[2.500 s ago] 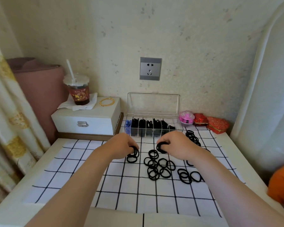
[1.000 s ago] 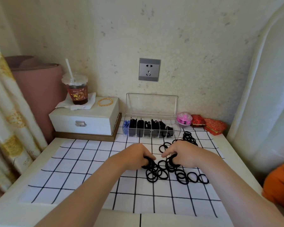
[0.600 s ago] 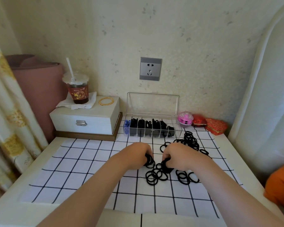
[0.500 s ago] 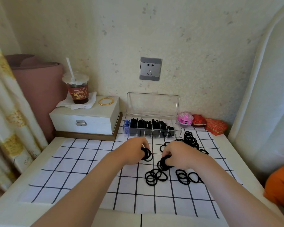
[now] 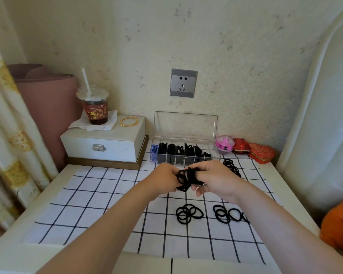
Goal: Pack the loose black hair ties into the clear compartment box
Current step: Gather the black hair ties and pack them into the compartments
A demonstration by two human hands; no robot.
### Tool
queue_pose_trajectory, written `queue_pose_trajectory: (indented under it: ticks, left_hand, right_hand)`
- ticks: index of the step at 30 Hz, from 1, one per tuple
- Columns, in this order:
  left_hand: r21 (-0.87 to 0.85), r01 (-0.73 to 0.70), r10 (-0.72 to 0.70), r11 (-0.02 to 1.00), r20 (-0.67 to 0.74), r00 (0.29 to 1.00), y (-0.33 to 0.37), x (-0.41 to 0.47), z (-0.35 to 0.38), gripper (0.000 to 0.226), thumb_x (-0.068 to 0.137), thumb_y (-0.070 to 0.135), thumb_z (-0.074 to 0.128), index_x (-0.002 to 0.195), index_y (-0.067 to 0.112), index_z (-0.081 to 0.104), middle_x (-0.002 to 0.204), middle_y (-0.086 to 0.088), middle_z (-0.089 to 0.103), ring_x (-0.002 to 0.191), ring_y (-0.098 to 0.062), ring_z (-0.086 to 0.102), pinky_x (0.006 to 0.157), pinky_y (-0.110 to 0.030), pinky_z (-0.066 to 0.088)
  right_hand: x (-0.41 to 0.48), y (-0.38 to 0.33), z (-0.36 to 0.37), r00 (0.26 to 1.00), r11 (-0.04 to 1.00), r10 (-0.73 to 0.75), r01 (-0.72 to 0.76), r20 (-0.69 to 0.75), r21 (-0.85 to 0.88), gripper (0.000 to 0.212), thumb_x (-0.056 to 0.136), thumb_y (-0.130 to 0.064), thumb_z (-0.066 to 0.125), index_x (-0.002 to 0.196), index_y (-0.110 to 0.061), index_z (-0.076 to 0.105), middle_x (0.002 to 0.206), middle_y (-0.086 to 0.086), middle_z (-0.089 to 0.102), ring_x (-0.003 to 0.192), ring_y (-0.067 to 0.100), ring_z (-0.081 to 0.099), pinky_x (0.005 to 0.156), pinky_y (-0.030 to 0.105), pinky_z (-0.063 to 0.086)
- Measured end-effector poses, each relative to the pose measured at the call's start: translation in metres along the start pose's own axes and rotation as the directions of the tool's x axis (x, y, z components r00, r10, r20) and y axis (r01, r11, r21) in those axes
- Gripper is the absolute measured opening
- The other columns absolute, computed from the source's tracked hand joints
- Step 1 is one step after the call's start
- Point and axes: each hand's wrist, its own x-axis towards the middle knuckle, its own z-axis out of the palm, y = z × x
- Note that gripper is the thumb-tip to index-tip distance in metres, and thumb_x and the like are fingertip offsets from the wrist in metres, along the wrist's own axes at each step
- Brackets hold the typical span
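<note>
My left hand point(image 5: 163, 179) and my right hand point(image 5: 216, 179) meet above the checked cloth, both gripping one bunch of black hair ties point(image 5: 187, 177) between them, just in front of the clear compartment box point(image 5: 184, 155). The box stands open at the back, its lid upright, with black ties in several compartments and blue ones at its left end. More loose ties lie on the cloth: a cluster point(image 5: 188, 213) below my hands, another point(image 5: 228, 214) to its right, and a pile point(image 5: 232, 167) beyond my right hand.
A white jewellery case point(image 5: 105, 143) with a drink cup point(image 5: 95, 107) and a gold bangle point(image 5: 129, 121) stands at the back left. Pink and red trinket boxes point(image 5: 244, 148) sit at the back right. The checked cloth point(image 5: 99, 206) covers the table.
Both hands have lifted off the cloth with the ties they gathered, moved toward the box and joined them into one bunch. Fewer ties lie in the middle of the cloth.
</note>
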Motion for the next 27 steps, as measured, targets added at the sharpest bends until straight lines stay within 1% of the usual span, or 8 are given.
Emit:
queue_pose_trajectory:
  ticks: [3,7,10,14,17,21,24,27]
  left_hand:
    - [0.002,-0.016,0.016,1.0,0.019,1.0,0.001,0.0,0.002,0.011,0.089,0.011,0.066,0.089,0.007,0.076,0.097,-0.021,0.071,0.087,-0.024,0.067,0.085,-0.038,0.059]
    - [-0.116,0.006,0.007,0.993,0.112,0.994,0.002,-0.001,-0.004,0.016,0.087,0.01,0.069,0.101,0.014,0.077,0.1,-0.011,0.074,0.086,-0.013,0.067,0.081,-0.023,0.058]
    - [-0.228,0.024,0.025,0.973,0.209,0.978,0.003,-0.002,-0.008,0.022,0.089,0.007,0.065,0.107,0.014,0.076,0.108,-0.011,0.073,0.096,-0.016,0.067,0.091,-0.029,0.056]
    - [-0.457,0.12,0.03,0.881,0.307,0.951,0.007,-0.003,-0.011,0.033,0.087,0.006,0.056,0.118,0.006,0.07,0.108,-0.013,0.066,0.096,-0.017,0.063,0.086,-0.028,0.054]
    - [-0.555,0.15,0.075,0.818,0.362,0.929,0.007,-0.005,-0.014,0.033,0.093,0.01,0.058,0.124,0.002,0.065,0.123,-0.021,0.063,0.104,-0.021,0.062,0.091,-0.031,0.053]
    - [-0.56,0.117,0.09,0.82,0.327,0.941,0.008,-0.006,-0.009,0.035,0.091,0.021,0.066,0.123,0.007,0.068,0.125,-0.013,0.067,0.117,-0.021,0.062,0.099,-0.031,0.05]
    - [-0.507,0.069,0.068,0.859,0.247,0.967,0.007,-0.004,-0.001,0.032,0.089,0.016,0.071,0.12,0.015,0.07,0.119,-0.007,0.071,0.115,-0.02,0.064,0.096,-0.029,0.052]
    - [-0.479,0.082,0.055,0.874,0.264,0.963,0.004,-0.004,-0.002,0.031,0.091,0.014,0.068,0.122,0.014,0.07,0.119,-0.008,0.071,0.111,-0.02,0.067,0.096,-0.029,0.052]
  right_hand:
    - [0.003,0.002,0.004,0.999,0.997,0.001,-0.004,-0.036,-0.083,0.021,0.092,0.002,0.058,0.102,-0.005,0.076,0.084,0.014,0.07,0.059,0.015,0.061,0.052,0.028,0.054]
    - [0.002,0.003,0.004,0.995,0.975,-0.025,0.003,-0.096,-0.221,0.025,0.089,-0.001,0.061,0.099,-0.015,0.079,0.084,0.012,0.074,0.058,0.014,0.063,0.055,0.029,0.056]
    - [0.001,0.003,0.002,0.993,0.963,-0.039,0.008,-0.11,-0.27,0.028,0.089,-0.001,0.061,0.103,-0.017,0.079,0.089,0.013,0.076,0.057,0.013,0.064,0.057,0.031,0.058]
    - [0.0,0.001,0.001,0.985,0.944,-0.091,0.038,-0.147,-0.327,0.029,0.088,-0.004,0.061,0.101,-0.023,0.08,0.083,0.009,0.077,0.058,0.013,0.064,0.058,0.031,0.058]
    - [0.002,0.004,-0.002,0.978,0.933,-0.111,0.041,-0.175,-0.358,0.029,0.087,-0.006,0.062,0.098,-0.025,0.08,0.081,0.011,0.077,0.057,0.014,0.063,0.055,0.031,0.057]
    - [0.005,0.008,-0.003,0.957,0.885,-0.192,0.074,-0.216,-0.46,0.019,0.081,-0.013,0.068,0.088,-0.028,0.078,0.071,0.003,0.074,0.057,0.011,0.064,0.055,0.031,0.055]
    - [0.006,0.009,0.001,0.934,0.817,-0.273,0.098,-0.232,-0.568,0.012,0.077,-0.022,0.076,0.088,-0.026,0.072,0.066,-0.01,0.063,0.056,0.0,0.056,0.055,0.015,0.044]
    - [0.008,0.011,0.0,0.949,0.78,-0.251,0.081,-0.191,-0.62,0.016,0.076,-0.026,0.075,0.089,-0.027,0.066,0.072,-0.011,0.062,0.064,0.001,0.056,0.058,0.015,0.042]
